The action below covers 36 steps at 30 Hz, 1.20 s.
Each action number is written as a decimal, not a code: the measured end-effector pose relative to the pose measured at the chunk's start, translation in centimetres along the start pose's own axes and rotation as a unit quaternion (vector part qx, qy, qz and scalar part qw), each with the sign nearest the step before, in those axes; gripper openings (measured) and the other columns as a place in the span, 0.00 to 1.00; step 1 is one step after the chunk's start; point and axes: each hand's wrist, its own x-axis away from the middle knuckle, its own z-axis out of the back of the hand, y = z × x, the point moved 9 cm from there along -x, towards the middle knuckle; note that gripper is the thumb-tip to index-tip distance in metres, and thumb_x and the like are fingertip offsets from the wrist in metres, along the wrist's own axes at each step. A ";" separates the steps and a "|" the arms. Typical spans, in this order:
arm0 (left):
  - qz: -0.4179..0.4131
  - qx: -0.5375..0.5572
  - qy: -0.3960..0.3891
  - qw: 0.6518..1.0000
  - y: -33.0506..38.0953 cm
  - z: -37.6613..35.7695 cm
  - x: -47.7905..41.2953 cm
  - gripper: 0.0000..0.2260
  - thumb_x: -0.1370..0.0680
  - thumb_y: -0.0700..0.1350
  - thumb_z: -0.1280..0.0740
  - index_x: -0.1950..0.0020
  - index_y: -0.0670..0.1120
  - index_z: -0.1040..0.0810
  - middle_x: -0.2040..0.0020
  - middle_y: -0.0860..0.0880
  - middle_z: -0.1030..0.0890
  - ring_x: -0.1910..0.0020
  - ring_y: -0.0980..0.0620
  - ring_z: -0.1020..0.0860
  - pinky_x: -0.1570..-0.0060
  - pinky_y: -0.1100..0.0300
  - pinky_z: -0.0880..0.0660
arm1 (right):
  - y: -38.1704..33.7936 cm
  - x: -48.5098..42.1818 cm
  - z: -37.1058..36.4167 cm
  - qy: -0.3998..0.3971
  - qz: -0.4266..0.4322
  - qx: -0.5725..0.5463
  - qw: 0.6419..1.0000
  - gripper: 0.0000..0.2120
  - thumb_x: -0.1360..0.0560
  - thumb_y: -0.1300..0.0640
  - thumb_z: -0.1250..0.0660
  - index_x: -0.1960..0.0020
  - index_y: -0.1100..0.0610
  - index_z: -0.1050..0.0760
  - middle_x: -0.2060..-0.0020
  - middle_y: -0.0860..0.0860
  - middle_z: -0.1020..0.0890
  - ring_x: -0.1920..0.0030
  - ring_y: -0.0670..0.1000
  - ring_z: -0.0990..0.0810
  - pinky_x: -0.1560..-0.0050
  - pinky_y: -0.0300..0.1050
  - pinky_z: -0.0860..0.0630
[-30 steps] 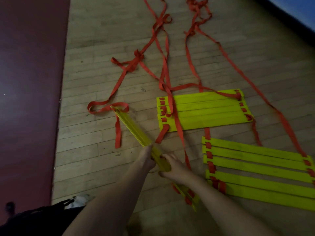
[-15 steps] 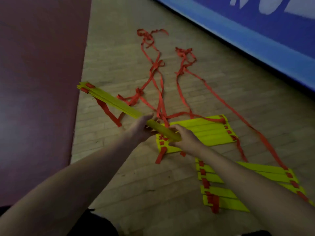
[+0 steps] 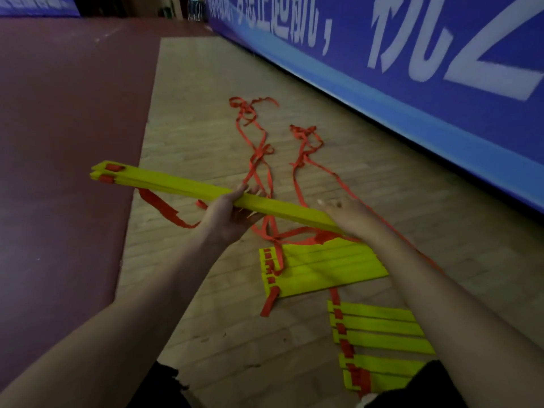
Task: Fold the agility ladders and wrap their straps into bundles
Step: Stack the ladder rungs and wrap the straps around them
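Yellow rung stack [image 3: 176,185] juts outward from left hand [image 3: 226,219]'s curled clasp; right hand [image 3: 350,216] covers nearer end, hold unclear.

The stack of flat yellow plastic ladder rungs [image 3: 182,185] has come up off the pale wooden floor [image 3: 206,136]. A second ago it slanted low, its far end down on the boards; now it is held nearly level in the air, its left end out over the dark red floor covering [image 3: 67,119]. The left hand [image 3: 226,214] has turned palm up beneath it, and the right hand [image 3: 350,216] sits higher at its right end. The red webbing strap [image 3: 164,209] at the left end, which lay on the floor, now hangs free below the stack.
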 end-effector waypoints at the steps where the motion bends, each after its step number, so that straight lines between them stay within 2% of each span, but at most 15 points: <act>1: 0.001 0.005 -0.002 1.000 -0.1 0.0 0.0 0.07 0.19 0.41 0.40 0.55 0.44 0.26 0.64 0.46 0.16 0.54 0.46 0.19 0.44 0.43 0.26 | 1.3 -0.3 -0.7 -0.050 -0.027 0.022 0.998 0.31 0.20 0.37 0.48 0.31 0.61 0.29 0.32 0.62 0.28 0.31 0.59 0.30 0.32 0.51 0.34; 2: -0.002 0.005 -0.004 1.000 0.0 0.0 0.1 0.07 0.19 0.41 0.40 0.55 0.44 0.26 0.64 0.46 0.16 0.54 0.46 0.19 0.48 0.44 0.24 | 2.2 -0.3 -1.5 -0.101 -0.042 0.017 0.994 0.33 0.20 0.36 0.50 0.30 0.60 0.29 0.33 0.63 0.26 0.33 0.60 0.28 0.34 0.51 0.31; 4: -0.013 -0.001 -0.006 1.000 0.2 -0.1 0.3 0.06 0.19 0.42 0.39 0.55 0.44 0.26 0.60 0.46 0.17 0.53 0.46 0.19 0.50 0.45 0.23 | 2.8 0.4 -3.0 -0.175 -0.069 -0.061 0.980 0.32 0.21 0.34 0.52 0.35 0.57 0.25 0.50 0.63 0.18 0.50 0.60 0.19 0.53 0.48 0.22; 6: -0.024 -0.011 -0.007 1.000 0.4 -0.3 0.5 0.06 0.19 0.42 0.39 0.54 0.45 0.25 0.57 0.46 0.19 0.52 0.46 0.19 0.47 0.45 0.24 | 2.5 0.8 -3.6 -0.197 -0.079 -0.111 0.971 0.27 0.21 0.35 0.51 0.40 0.52 0.24 0.67 0.58 0.19 0.68 0.55 0.19 0.72 0.41 0.25; 8: -0.027 -0.021 -0.009 0.999 0.4 -0.5 0.6 0.06 0.19 0.43 0.38 0.54 0.45 0.25 0.58 0.46 0.18 0.51 0.46 0.19 0.45 0.45 0.24 | 2.1 0.7 -3.8 -0.199 -0.089 -0.114 0.969 0.23 0.21 0.35 0.51 0.45 0.49 0.25 0.74 0.55 0.20 0.76 0.52 0.21 0.79 0.38 0.27; 10: -0.023 -0.026 -0.012 0.999 0.4 -0.7 0.6 0.07 0.19 0.45 0.39 0.55 0.46 0.24 0.60 0.47 0.16 0.51 0.47 0.19 0.47 0.45 0.23 | 2.0 0.8 -3.9 -0.209 -0.102 -0.108 0.967 0.21 0.21 0.35 0.49 0.52 0.49 0.25 0.73 0.56 0.20 0.78 0.52 0.21 0.79 0.38 0.26; 12: -0.018 -0.034 -0.011 0.999 0.3 -0.8 0.8 0.10 0.19 0.48 0.39 0.57 0.47 0.24 0.60 0.48 0.16 0.51 0.48 0.18 0.48 0.47 0.23 | 2.1 0.6 -3.7 -0.197 -0.091 -0.108 0.970 0.18 0.20 0.42 0.42 0.52 0.54 0.22 0.65 0.57 0.19 0.70 0.53 0.20 0.71 0.41 0.25; 15: -0.005 -0.038 -0.005 0.999 -0.2 -1.0 1.0 0.13 0.19 0.53 0.41 0.58 0.48 0.24 0.57 0.49 0.16 0.50 0.49 0.19 0.43 0.48 0.27 | 2.1 -0.3 -2.2 -0.082 -0.047 -0.174 0.980 0.06 0.25 0.58 0.30 0.59 0.60 0.20 0.61 0.57 0.18 0.64 0.52 0.21 0.64 0.42 0.26; 17: -0.006 -0.036 -0.004 0.999 -0.6 -1.2 1.0 0.13 0.19 0.53 0.41 0.58 0.49 0.25 0.59 0.50 0.17 0.51 0.49 0.19 0.41 0.48 0.28 | 2.4 -0.6 -0.3 0.009 -0.050 -0.242 0.969 0.02 0.28 0.63 0.29 0.55 0.61 0.20 0.61 0.57 0.18 0.62 0.52 0.19 0.59 0.45 0.24; 21: 0.002 -0.052 -0.010 0.999 -0.8 -1.1 1.0 0.11 0.18 0.50 0.41 0.59 0.49 0.26 0.60 0.50 0.17 0.52 0.50 0.19 0.42 0.47 0.27 | 2.4 -0.3 0.1 -0.021 -0.107 -0.522 0.846 0.03 0.25 0.67 0.33 0.58 0.63 0.23 0.76 0.52 0.19 0.77 0.44 0.22 0.74 0.36 0.25; 24: 0.012 -0.052 0.000 0.999 -1.2 -0.8 1.2 0.11 0.18 0.49 0.40 0.58 0.48 0.26 0.59 0.48 0.17 0.53 0.49 0.19 0.43 0.46 0.27 | 2.1 0.9 -0.4 -0.072 -0.172 -0.681 0.708 0.11 0.20 0.61 0.38 0.60 0.62 0.25 0.76 0.51 0.18 0.76 0.46 0.20 0.78 0.35 0.25; 25: 0.012 -0.052 0.003 0.999 -1.5 -0.8 1.3 0.11 0.18 0.49 0.40 0.58 0.47 0.26 0.57 0.48 0.17 0.53 0.49 0.19 0.42 0.46 0.28 | 1.8 1.3 -0.2 -0.074 -0.172 -0.698 0.692 0.10 0.20 0.61 0.40 0.59 0.61 0.25 0.75 0.51 0.18 0.76 0.45 0.19 0.78 0.33 0.26; 27: 0.007 -0.051 0.010 0.999 -1.9 -1.0 1.4 0.11 0.18 0.50 0.41 0.57 0.47 0.26 0.55 0.47 0.19 0.54 0.48 0.20 0.43 0.45 0.28 | 1.1 1.6 0.8 -0.062 -0.134 -0.692 0.706 0.08 0.20 0.67 0.42 0.54 0.62 0.26 0.73 0.54 0.17 0.74 0.44 0.19 0.76 0.31 0.27; 30: -0.002 -0.034 0.031 0.999 -2.4 -1.3 1.7 0.13 0.18 0.51 0.40 0.57 0.44 0.26 0.58 0.44 0.24 0.58 0.47 0.22 0.61 0.50 0.20 | -0.7 2.0 2.4 -0.015 -0.039 -0.581 0.813 0.09 0.23 0.71 0.39 0.45 0.69 0.24 0.60 0.64 0.17 0.70 0.43 0.18 0.66 0.33 0.22; 36: 0.026 -0.007 0.035 0.999 -3.8 -2.7 2.8 0.17 0.18 0.55 0.42 0.54 0.41 0.28 0.68 0.41 0.20 0.69 0.46 0.19 0.75 0.54 0.21 | -5.5 4.0 -0.5 -0.109 0.090 -0.327 0.935 0.21 0.28 0.62 0.27 0.36 0.60 0.25 0.50 0.49 0.20 0.55 0.39 0.21 0.64 0.27 0.26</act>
